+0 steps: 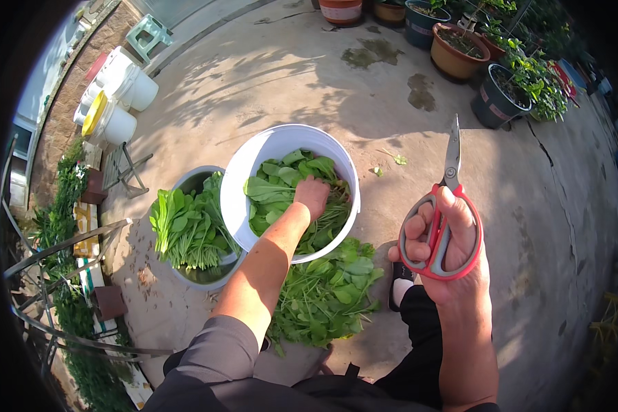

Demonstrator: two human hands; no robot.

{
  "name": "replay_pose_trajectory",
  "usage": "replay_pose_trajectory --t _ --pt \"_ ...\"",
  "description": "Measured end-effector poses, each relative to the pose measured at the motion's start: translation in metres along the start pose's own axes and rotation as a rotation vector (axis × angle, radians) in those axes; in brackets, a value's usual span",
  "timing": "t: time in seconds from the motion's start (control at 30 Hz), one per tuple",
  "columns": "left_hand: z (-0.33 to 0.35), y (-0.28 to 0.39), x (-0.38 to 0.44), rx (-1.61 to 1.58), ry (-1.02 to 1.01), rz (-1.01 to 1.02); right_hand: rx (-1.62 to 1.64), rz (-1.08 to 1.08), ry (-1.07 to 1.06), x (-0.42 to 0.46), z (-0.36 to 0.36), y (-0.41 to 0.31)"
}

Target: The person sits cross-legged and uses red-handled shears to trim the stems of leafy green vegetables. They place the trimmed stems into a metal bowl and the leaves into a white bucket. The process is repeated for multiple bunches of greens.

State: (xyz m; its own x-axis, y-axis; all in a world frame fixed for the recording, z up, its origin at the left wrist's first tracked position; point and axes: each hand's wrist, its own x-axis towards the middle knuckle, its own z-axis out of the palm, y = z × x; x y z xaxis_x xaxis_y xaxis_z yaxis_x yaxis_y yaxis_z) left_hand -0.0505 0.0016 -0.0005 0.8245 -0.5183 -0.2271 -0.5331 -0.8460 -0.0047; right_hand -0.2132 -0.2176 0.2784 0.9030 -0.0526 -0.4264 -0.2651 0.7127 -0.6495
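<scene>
My left hand point(313, 197) reaches down into a white plastic bucket point(354, 201) onto leafy greens point(273, 188); its fingertips are hidden, so its hold on them cannot be told. Held upright in my right hand point(456, 247) is a pair of scissors point(452, 170) with red and grey handles, the blades together and pointing away from me. To the left of the bucket, a metal basin point(198, 282) holds bundled greens point(190, 224), their stems towards me. A loose pile of greens point(329, 298) lies on the ground between my feet and the bucket.
Potted plants point(458, 54) line the far right. White buckets point(121, 121), one with a yellow lid, and a pale green stool point(148, 37) stand at far left. A folding metal frame point(62, 252) and planters are at left. Leaf scraps point(399, 159) lie on the concrete.
</scene>
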Motion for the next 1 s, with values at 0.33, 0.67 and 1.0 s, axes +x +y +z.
replay_pose_trajectory --t 0.33,0.67,1.0 --pt "-0.057 -0.006 -0.027 -0.358 0.279 -0.127 -0.037 0.03 -0.074 -0.006 -0.003 0.003" --pt "-0.191 0.001 -0.142 -1.574 0.607 -0.072 -0.153 0.007 -0.092 -0.022 0.018 0.012" --pt "-0.222 0.056 -0.28 -1.885 0.731 -0.174 -0.579 -0.205 -0.318 -0.038 0.042 0.041"
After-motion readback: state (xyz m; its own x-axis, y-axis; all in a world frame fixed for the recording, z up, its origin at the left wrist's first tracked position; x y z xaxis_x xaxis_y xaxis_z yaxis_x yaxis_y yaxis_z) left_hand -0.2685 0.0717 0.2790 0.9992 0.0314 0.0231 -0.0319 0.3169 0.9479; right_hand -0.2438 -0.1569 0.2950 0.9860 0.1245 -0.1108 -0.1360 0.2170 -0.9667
